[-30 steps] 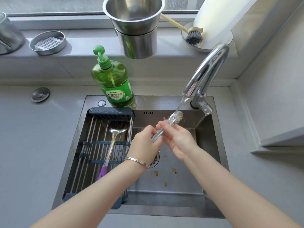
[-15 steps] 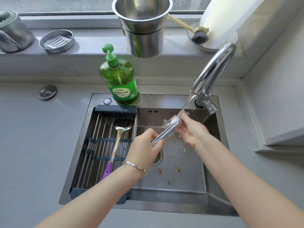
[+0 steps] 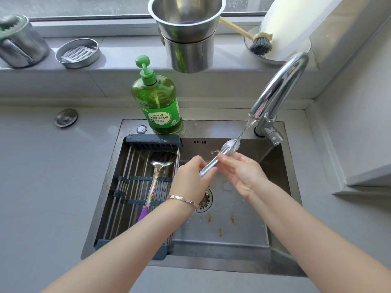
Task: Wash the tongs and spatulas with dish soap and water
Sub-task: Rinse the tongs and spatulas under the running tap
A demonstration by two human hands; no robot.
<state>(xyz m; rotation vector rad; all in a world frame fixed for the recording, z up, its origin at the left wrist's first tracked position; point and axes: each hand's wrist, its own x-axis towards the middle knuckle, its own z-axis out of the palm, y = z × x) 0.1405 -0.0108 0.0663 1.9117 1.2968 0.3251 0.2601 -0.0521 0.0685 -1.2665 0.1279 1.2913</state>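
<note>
Left hand (image 3: 191, 178) gripping handle end of tongs (image 3: 220, 158) over sink (image 3: 239, 250) middle. Right hand (image 3: 240, 173) pinching tongs mid-shaft from right side, other fingers loosely spread. Tong tips pointing toward sink's back right corner, sitting under water running from faucet (image 3: 279, 87). Spatula (image 3: 156, 176) lying on drying rack (image 3: 135, 187) along sink's left edge. Dish soap bottle (image 3: 157, 102) standing at sink's back edge.

soap bottle (image 3: 157, 102) green | tongs (image 3: 220, 157) silver | spatula handle (image 3: 143, 213) purple
</note>
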